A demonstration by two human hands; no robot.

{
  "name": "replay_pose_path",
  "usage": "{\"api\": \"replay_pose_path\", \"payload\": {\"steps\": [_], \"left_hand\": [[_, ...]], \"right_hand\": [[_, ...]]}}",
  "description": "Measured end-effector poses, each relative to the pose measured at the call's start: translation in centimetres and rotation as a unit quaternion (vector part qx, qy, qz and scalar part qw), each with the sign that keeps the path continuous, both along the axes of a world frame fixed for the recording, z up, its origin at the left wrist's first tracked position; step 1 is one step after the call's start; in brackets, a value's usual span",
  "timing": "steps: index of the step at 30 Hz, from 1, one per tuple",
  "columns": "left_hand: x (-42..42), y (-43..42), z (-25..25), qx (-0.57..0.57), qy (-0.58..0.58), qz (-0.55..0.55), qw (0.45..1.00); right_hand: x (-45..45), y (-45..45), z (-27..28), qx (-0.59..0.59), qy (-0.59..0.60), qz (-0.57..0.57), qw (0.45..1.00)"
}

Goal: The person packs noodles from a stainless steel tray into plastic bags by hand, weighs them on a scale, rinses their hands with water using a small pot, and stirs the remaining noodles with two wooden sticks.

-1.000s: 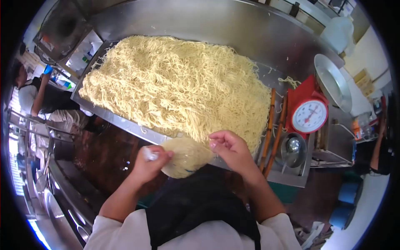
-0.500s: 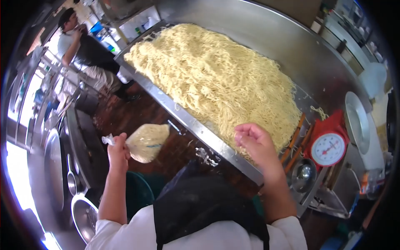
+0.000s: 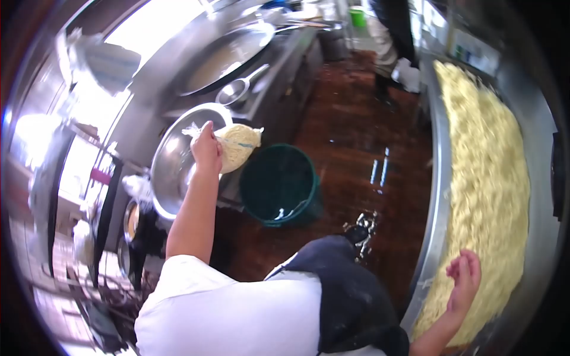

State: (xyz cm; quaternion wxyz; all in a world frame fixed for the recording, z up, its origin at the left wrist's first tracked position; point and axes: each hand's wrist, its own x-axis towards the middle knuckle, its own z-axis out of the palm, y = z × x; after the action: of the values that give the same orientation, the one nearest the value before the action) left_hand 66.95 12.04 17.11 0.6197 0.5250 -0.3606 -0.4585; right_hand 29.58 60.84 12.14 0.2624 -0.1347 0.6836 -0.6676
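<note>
My left hand (image 3: pixel 208 148) is closed around the gathered top of a clear plastic bag of noodles (image 3: pixel 239 147). The bulging bag hangs beside the rim of a wide metal bowl (image 3: pixel 172 157); whether it touches the bowl I cannot tell. On the other side, my right hand (image 3: pixel 464 276) hovers near a long heap of pale yellow noodles (image 3: pixel 484 196), its fingers loosely bent and nothing in them. The heap lies in a metal trough (image 3: pixel 436 237).
A green bin (image 3: pixel 279 184) stands on the wet brown floor (image 3: pixel 350 154) below the bag. A strainer (image 3: pixel 234 90) and a big round pan (image 3: pixel 222 59) sit on the counter at left. A person (image 3: pixel 389 41) stands at the back.
The view has swung left, toward the counter and bowl. My left hand has carried the bag of noodles over beside the bowl. My right hand stays near the noodle heap.
</note>
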Motion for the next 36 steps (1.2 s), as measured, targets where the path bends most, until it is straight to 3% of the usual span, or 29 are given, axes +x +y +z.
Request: {"api": "replay_pose_path", "payload": {"steps": [3, 6, 9, 10, 11, 13, 14, 22, 31, 33, 36], "left_hand": [[7.9, -4.3, 0.0, -0.004, 0.005, 0.138, 0.990], [16.8, -9.1, -1.2, 0.087, -0.019, 0.077, 0.993], [21.3, -12.6, -5.1, 0.163, -0.060, -0.016, 0.985], [21.0, -12.8, -5.8, 0.187, -0.017, -0.012, 0.982], [20.5, -12.8, -7.1, 0.187, -0.072, -0.015, 0.980], [17.5, -12.6, -7.0, 0.201, -0.054, 0.037, 0.977], [15.6, -12.2, -6.7, 0.211, 0.000, 0.007, 0.978], [1.6, -11.8, -9.7, 0.187, -0.049, -0.144, 0.970], [-5.5, -13.1, -1.7, 0.058, -0.056, -0.167, 0.983], [-8.0, -11.3, -2.7, 0.044, -0.088, -0.228, 0.969], [-14.0, -4.9, -6.0, 0.063, -0.237, -0.337, 0.909]], "right_hand": [[-0.7, -1.4, 0.1, -0.002, -0.021, 0.010, 1.000], [-1.0, -1.9, 0.8, 0.010, -0.020, 0.005, 1.000], [-0.7, -2.0, 1.3, 0.021, -0.012, 0.011, 1.000], [-0.6, -2.1, 1.5, 0.023, -0.008, 0.015, 1.000], [-0.5, -2.1, 1.5, 0.022, -0.005, 0.021, 1.000], [-0.5, -1.0, 0.9, 0.032, -0.004, 0.014, 0.999], [-0.5, -0.3, 0.4, 0.034, -0.011, 0.004, 0.999], [1.0, 5.8, -2.9, 0.031, -0.073, -0.105, 0.991], [2.1, 7.8, -3.8, 0.008, -0.085, -0.159, 0.984], [2.3, 7.7, -4.0, 0.001, -0.084, -0.172, 0.981], [2.9, 7.6, -3.8, -0.023, -0.082, -0.164, 0.983]]}}
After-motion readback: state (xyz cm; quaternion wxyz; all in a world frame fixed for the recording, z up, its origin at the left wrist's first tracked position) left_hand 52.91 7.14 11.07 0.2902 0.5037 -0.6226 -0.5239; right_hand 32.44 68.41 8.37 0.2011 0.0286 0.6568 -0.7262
